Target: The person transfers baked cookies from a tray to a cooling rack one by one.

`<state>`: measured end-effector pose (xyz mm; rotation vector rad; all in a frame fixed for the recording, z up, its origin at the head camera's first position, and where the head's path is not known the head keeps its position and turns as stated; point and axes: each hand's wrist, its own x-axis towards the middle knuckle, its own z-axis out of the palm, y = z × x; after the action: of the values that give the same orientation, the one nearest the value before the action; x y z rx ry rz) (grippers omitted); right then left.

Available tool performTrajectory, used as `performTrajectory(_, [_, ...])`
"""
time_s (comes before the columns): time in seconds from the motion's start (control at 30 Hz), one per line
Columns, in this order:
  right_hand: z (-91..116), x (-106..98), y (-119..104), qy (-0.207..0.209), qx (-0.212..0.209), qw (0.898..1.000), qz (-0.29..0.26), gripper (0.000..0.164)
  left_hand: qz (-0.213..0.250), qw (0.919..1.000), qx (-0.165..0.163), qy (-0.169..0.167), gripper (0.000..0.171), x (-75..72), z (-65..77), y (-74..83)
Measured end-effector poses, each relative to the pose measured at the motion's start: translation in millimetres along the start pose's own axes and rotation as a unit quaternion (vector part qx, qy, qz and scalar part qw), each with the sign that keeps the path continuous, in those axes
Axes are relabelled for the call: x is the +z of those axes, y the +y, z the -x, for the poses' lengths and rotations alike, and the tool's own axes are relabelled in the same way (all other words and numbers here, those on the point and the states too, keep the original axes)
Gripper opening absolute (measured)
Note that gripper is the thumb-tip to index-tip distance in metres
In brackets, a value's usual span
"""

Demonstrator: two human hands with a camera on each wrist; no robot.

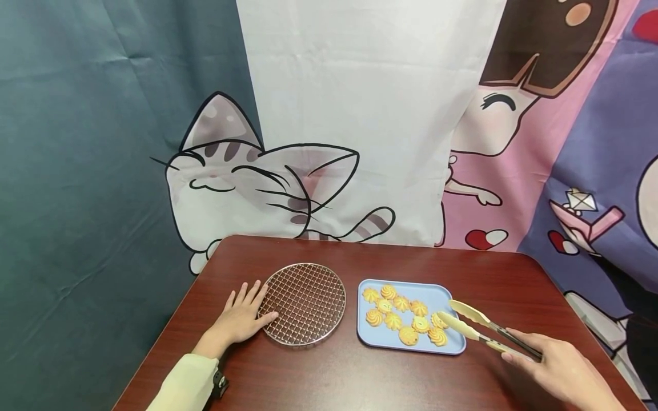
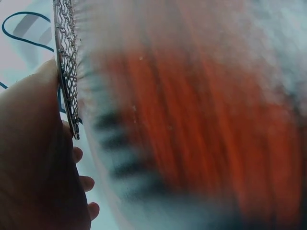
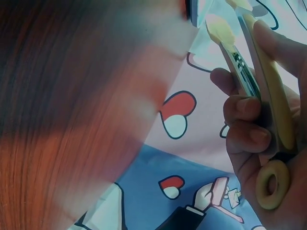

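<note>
My right hand [image 1: 560, 371] gripped the yellow tongs [image 1: 488, 330], their tips parted over the cookies [image 1: 403, 317] on the blue tray [image 1: 442, 294]; my left hand [image 1: 239, 319] lay flat, fingers straight, touching the round wire rack [image 1: 308, 302]

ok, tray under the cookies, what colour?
Light blue tray; clearest in the head view.

Metal mesh rack [image 1: 306, 303], glossy wooden table [image 1: 411, 262]
</note>
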<state>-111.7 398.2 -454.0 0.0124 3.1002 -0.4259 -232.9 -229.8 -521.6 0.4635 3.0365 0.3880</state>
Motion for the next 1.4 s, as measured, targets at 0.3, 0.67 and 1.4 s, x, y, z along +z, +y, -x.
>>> performTrajectory(0.3, [-4.7, -2.6, -5.8, -0.043, 0.007, 0.999, 0.003, 0.081, -0.005, 1.0000, -0.003, 0.000, 0.085, 1.8, -3.6, -2.4])
performTrajectory(0.67, [-9.3, -5.5, -13.6, -0.042, -0.023, 0.999, 0.013, 0.069, -0.011, 0.9999, -0.008, -0.005, 0.085, 3.0, -4.5, -3.3])
performTrajectory(1.4, [-21.0, -11.6, -23.2, -0.073, -0.025, 0.997, 0.020, 0.065, 0.000, 0.9999, -0.012, -0.006, 0.085, 0.4, -1.3, 0.3])
